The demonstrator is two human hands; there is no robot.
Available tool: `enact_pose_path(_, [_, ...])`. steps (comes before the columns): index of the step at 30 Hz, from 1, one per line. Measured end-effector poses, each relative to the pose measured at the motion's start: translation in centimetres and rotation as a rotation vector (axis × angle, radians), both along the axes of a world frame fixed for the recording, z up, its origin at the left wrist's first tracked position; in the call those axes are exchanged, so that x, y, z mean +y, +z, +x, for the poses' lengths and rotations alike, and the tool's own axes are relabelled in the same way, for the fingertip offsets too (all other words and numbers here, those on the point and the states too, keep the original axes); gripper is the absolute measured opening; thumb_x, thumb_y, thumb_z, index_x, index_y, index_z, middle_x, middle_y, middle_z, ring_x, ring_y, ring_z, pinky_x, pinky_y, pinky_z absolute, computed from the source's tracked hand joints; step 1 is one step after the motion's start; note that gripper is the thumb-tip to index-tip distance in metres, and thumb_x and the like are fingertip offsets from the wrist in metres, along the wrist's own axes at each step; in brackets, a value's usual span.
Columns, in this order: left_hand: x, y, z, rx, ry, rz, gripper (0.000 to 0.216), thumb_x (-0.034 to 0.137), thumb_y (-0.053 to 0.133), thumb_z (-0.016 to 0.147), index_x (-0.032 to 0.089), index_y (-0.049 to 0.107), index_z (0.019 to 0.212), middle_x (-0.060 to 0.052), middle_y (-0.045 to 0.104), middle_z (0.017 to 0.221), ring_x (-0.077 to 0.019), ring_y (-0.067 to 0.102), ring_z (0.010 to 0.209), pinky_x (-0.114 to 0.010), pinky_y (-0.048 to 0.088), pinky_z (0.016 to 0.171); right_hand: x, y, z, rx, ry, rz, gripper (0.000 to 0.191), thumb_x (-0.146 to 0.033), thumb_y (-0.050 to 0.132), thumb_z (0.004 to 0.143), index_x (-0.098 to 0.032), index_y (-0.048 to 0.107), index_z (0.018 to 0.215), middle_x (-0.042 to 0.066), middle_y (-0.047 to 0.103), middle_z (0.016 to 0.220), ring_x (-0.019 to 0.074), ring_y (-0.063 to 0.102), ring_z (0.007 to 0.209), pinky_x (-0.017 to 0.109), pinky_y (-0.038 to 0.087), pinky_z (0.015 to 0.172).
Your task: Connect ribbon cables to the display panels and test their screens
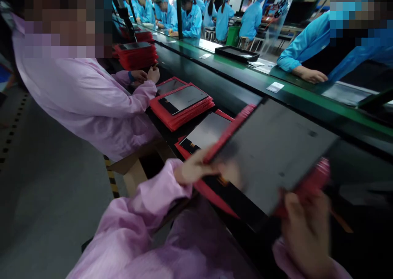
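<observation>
Both my hands hold a red tray (pixel 236 125) with a grey flat panel (pixel 276 148) lying in it, lifted and tilted above the workbench. My left hand (pixel 196 168) grips the tray's left edge, fingers closed round it. At the tray's near right corner my right hand (pixel 303 223) is closed on the rim. The picture is smeared by motion. Below the lifted tray lies another red tray with a grey panel (pixel 208 131).
A stack of red trays topped by a panel (pixel 181 103) sits farther left. A person in a pink coat (pixel 86 94) works beside me. A green-edged conveyor (pixel 294 92) runs across, with people in blue coats behind it.
</observation>
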State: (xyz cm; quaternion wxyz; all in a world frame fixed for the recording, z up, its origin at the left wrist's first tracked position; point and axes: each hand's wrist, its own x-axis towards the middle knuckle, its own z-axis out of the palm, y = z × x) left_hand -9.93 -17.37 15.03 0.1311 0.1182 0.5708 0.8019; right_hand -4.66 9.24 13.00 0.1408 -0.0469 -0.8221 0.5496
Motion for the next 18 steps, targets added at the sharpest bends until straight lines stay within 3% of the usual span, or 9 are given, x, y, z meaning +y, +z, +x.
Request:
enact_pose_path(4, [-5.3,-0.3,-6.5,-0.141,0.129,-0.134,0.061,0.03,0.082,0.064,0.02,0.062,0.121,-0.006,0.071,0.105,-0.0222,0.069,0.087,-0.037,0.058,0.082,-1.8,-4.1,-1.1,-0.137,0.255,-0.104,0.059,-0.061,0.055,0.091,-0.024,0.04,0.133,0.013,0.063,0.116,0.0231,0.068,0.086,0.038,0.06,0.065])
enact_pose_path(6, [-6.8,-0.7,-8.6,-0.18,0.153,-0.387,0.057,0.033,0.08,0.063,0.019,0.064,0.115,-0.006,0.071,0.103,-0.0228,0.07,0.088,-0.037,0.058,0.082,-1.4,-6.2,-1.1,-0.179,0.268,-0.036,0.055,-0.059,0.053,0.091,-0.022,0.043,0.131,0.012,0.065,0.112,0.0229,0.068,0.084,0.04,0.059,0.068])
enact_pose_path(9, [-7.9,-1.3,-10.2,-0.192,0.164,-0.638,0.046,0.034,0.082,0.06,0.015,0.069,0.1,-0.008,0.072,0.094,-0.0265,0.07,0.089,-0.039,0.058,0.081,-0.5,-8.2,-0.8,-0.194,0.252,0.045,0.046,-0.054,0.049,0.093,-0.02,0.05,0.125,0.01,0.067,0.104,0.022,0.067,0.082,0.04,0.057,0.072])
enact_pose_path(12, [-9.5,-1.2,-10.9,-0.129,0.337,-0.883,0.033,0.038,0.079,0.069,0.017,0.07,0.091,-0.007,0.072,0.1,-0.0281,0.067,0.102,-0.038,0.053,0.09,-0.2,-8.7,-0.7,-0.187,0.268,0.087,0.036,-0.046,0.047,0.094,-0.02,0.056,0.118,0.008,0.067,0.099,0.0206,0.065,0.08,0.037,0.055,0.07])
enact_pose_path(15, [-12.5,-0.6,-11.8,-0.084,0.678,-1.156,0.029,0.044,0.062,0.088,0.016,0.066,0.093,-0.01,0.069,0.11,-0.0324,0.055,0.124,-0.044,0.045,0.101,-0.6,-8.4,-0.7,-0.172,0.295,0.117,0.031,-0.04,0.044,0.094,-0.02,0.059,0.112,0.008,0.067,0.095,0.0198,0.063,0.076,0.035,0.054,0.067])
enact_pose_path(16, [-13.5,-0.4,-12.2,-0.093,0.765,-1.233,0.033,0.044,0.054,0.093,0.013,0.064,0.091,-0.012,0.068,0.108,-0.0337,0.054,0.124,-0.048,0.043,0.102,-0.7,-8.4,-0.7,-0.165,0.3,0.126,0.03,-0.037,0.043,0.094,-0.02,0.06,0.111,0.008,0.066,0.095,0.0199,0.063,0.076,0.035,0.053,0.067])
enact_pose_path(18, [-15.2,-0.5,-13.2,-0.084,0.769,-1.344,0.033,0.042,0.052,0.096,0.011,0.064,0.097,-0.011,0.067,0.107,-0.0275,0.061,0.113,-0.049,0.047,0.098,-0.8,-8.3,-0.7,-0.146,0.311,0.147,0.028,-0.033,0.042,0.093,-0.019,0.06,0.11,0.008,0.066,0.095,0.0206,0.063,0.078,0.037,0.054,0.07])
